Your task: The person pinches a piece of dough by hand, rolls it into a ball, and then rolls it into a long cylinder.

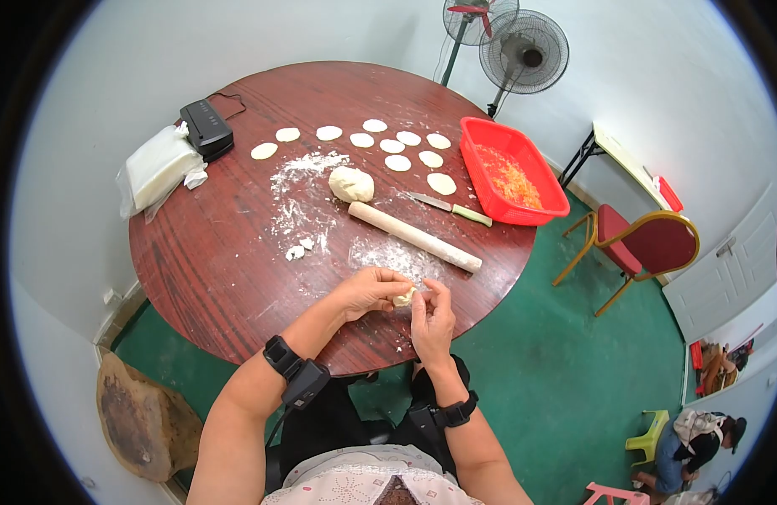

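Note:
Between my two hands, just above the near edge of the round table, is a small piece of dough (403, 298). My left hand (373, 291) pinches it from the left with curled fingers. From the right, the fingertips of my right hand (432, 318) close on the same piece. Beyond them a floury rolling pin (415, 236) lies at a slant. A large lump of dough (351, 184) sits by its far end. Several flat dough rounds (397, 162) are spread across the far part of the table. A knife (452, 208) with a green handle lies right of the lump.
On the wooden table (228, 278) are scattered flour (300, 202) and small dough scraps (300, 249). A red basket (510, 172) with shredded orange filling stands at the right edge. A black machine (206, 130) and plastic bags (157, 168) lie left. A chair (632, 244) and a crouching person (695, 446) are right.

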Demonstrator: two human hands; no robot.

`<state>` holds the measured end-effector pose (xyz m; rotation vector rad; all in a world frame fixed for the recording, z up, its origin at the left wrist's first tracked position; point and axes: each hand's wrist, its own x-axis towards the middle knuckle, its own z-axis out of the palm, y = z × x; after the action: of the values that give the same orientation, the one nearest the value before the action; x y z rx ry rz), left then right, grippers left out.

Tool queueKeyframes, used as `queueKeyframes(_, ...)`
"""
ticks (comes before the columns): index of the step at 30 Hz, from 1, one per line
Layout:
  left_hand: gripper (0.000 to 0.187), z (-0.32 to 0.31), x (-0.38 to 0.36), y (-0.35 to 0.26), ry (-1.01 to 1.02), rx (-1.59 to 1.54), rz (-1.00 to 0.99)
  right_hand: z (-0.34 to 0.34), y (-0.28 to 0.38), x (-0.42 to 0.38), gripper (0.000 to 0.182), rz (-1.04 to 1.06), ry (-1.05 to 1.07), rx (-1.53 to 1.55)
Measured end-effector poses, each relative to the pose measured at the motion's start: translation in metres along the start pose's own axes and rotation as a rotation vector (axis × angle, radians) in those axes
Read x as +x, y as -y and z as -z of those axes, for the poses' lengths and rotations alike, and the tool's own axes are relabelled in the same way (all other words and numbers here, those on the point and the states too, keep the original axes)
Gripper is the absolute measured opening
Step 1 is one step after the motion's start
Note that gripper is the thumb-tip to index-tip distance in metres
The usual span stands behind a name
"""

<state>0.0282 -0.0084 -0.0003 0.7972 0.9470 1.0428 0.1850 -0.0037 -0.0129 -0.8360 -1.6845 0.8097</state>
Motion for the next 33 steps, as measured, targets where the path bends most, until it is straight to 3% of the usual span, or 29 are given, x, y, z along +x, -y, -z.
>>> queueKeyframes(11,0.024,-0.002,0.000,0.000,0.032,0.048,-0.016,-0.001,-0.007,-0.001,0.030,0.032,-0.041,0.021)
queueKeyframes(20,0.026,-0.001,-0.001,-0.001,0.016,-0.017,-0.004,0.003,-0.011,-0.006,0.029,-0.143,-0.056,0.291)
queueKeyframes(23,0.025,0.000,-0.002,-0.003,0.010,-0.082,0.016,0.006,-0.019,-0.002,0.029,-0.160,-0.066,0.240)
queueKeyframes(33,0.019,0.002,0.000,0.000,0.056,-0.084,0.027,0.006,-0.009,0.001,0.031,-0.029,0.016,0.142)
